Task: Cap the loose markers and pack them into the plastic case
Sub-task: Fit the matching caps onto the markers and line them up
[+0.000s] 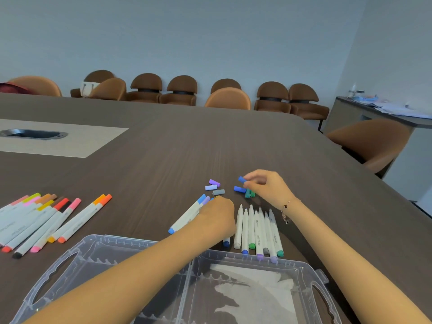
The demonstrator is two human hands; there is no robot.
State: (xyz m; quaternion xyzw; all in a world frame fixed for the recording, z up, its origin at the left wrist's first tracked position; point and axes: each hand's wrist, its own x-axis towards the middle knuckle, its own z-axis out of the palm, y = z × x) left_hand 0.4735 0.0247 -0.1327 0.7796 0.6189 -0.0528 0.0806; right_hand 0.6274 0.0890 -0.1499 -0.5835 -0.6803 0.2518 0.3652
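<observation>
A meeting room with a row of brown upholstered chairs [180, 90] along a pale blue wall surrounds a broad dark wood-grain table [163, 160]. Open at the near edge lies the clear plastic case [233, 288], no markers visible in it. To the left rests a fan of capped warm-coloured markers [46, 218].

The right hand [266, 185] pinches a small blue cap [242, 179] between thumb and fingertips, the other fingers curled loosely. The left hand [218, 216] is closed over a marker on the table whose blue end [226, 242] shows below the palm, just beside two capped blue and lilac markers [189, 213].

Just right of that hand, a row of white-barrelled uncapped markers [259, 228] lies tips away, coloured ends toward the case. The loose caps, lilac, pale blue and grey [215, 187] and blue and green [245, 191], sit just beyond them.

The likeliest slip is a mismatch: several blues and purples look alike, so a cap could land on the wrong barrel. A cap pressed on askew may not seat, and the round caps could roll if nudged. Bare tips could also mark the table or a wrist.
</observation>
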